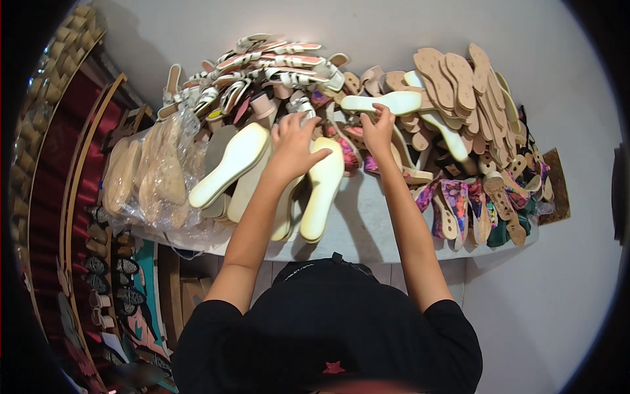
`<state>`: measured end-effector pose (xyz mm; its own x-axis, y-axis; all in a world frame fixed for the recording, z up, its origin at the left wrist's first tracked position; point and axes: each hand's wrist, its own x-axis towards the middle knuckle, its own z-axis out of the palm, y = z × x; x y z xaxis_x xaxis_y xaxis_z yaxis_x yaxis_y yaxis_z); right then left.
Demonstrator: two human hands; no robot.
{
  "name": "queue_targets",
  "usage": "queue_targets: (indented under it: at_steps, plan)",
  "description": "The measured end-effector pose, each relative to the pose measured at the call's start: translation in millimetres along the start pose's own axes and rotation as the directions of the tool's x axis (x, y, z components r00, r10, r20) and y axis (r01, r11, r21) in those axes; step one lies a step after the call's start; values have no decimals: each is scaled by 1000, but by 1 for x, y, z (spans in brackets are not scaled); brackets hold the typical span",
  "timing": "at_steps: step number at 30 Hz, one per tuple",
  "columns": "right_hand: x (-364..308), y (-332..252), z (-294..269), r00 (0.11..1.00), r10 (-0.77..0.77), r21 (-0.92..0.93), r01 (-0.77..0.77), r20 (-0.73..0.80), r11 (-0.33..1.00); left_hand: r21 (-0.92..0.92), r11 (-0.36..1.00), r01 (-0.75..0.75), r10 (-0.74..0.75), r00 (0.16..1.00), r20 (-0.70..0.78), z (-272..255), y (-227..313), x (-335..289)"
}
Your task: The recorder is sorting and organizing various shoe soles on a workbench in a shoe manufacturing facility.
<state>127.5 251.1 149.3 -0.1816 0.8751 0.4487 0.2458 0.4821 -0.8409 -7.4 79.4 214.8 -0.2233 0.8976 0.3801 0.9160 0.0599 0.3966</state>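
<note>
My left hand (293, 141) is spread over a group of cream sole-shaped pieces, thumb apart from the fingers. One cream insole (323, 190) lies under its thumb side, and another cream insole (231, 167) slants to its left. Beige soles sit partly hidden beneath my left wrist. Farther right, my right hand (378, 131) has its fingers bent and apart, with the fingertips at the lower edge of a cream insole (397, 102) lying crosswise. Whether they press on it is hard to tell.
White strappy sandals (275, 62) are heaped at the back. Beige soles (453, 79) pile up at right, above floral wedge shoes (456, 203). A clear plastic bag (151, 171) of soles stands left on the white table (361, 230). Shoe racks (72, 197) line the far left.
</note>
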Motion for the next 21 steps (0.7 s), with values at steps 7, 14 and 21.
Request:
queue_targets:
  at_steps: [7,14,21]
  plan:
    - [34,38,-87,982,18,-145,-46,-189,988,-27,994,-107,111,954,278,74,47,82]
    - [75,25,-158,863,-289,-575,-3,-415,818,64,975,-213,191,949,253,162,48,155]
    - [116,54,-185,984,-66,-657,-59,-164,752,131,982,-134,102,969,226,205,5,192]
